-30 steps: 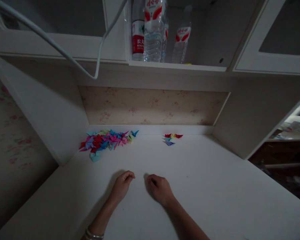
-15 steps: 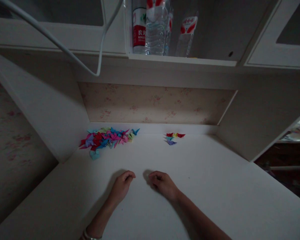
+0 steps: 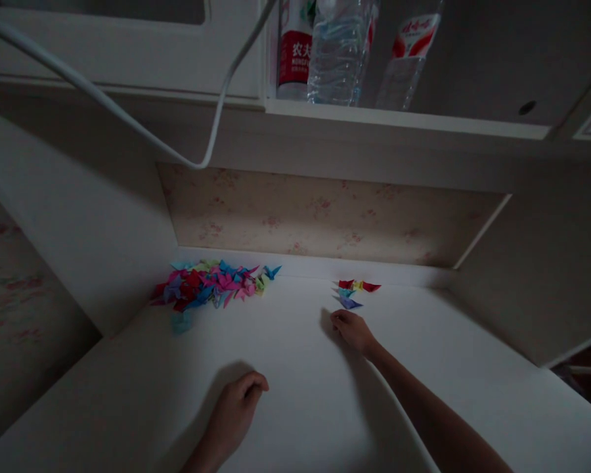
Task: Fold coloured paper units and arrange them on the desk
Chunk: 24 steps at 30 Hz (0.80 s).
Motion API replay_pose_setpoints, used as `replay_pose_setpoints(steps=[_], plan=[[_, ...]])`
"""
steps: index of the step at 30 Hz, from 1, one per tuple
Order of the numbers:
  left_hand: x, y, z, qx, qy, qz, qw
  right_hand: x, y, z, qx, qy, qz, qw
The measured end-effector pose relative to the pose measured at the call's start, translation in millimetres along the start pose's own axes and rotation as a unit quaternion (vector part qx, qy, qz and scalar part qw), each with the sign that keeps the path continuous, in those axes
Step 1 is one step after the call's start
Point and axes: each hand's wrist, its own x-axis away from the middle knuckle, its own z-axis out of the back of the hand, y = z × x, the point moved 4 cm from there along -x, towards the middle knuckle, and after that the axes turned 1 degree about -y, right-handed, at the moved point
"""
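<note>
Curled loosely on the white desktop, my left hand (image 3: 237, 406) has its thumb against its fingers and nothing visible in them. My right hand (image 3: 352, 330) is reached forward, its fingers also curled in and nothing showing between them. Just beyond it, near the back edge, lies a small group of folded paper cranes: a purple one (image 3: 349, 303), a yellow one (image 3: 358, 286) and red and teal parts. The right hand is close to the purple crane but apart from it. A large heap of colourful paper cranes (image 3: 221, 284) lies at the back left, with a light-blue folded piece (image 3: 181, 321) in front.
The white desktop (image 3: 295, 355) is enclosed by side panels and a floral back wall (image 3: 320, 210). Overhead, a shelf (image 3: 408, 119) holds several plastic bottles (image 3: 337, 59). A white cable (image 3: 142, 135) hangs down at the upper left.
My right hand has moved forward and right, toward the small group of cranes. My left hand keeps its curled pose. The camera view has shifted and tilted.
</note>
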Motion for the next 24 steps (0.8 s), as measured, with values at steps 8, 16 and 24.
replay_pose_setpoints(steps=[8, 16, 24], plan=[[-6.2, -1.8, 1.4, 0.014, 0.004, 0.022, 1.000, -86.7, -90.2, -87.6, 0.109, -0.080, 0.142, 0.981], [-13.5, -10.7, 1.2, 0.006, -0.013, 0.037, 0.999, -149.8, -143.3, -136.5, 0.160, -0.101, 0.168, 0.967], [-20.2, -18.3, -1.2, -0.008, -0.025, 0.045, 0.999, -161.5, -142.5, -128.6, 0.122, -0.053, 0.117, 0.984]])
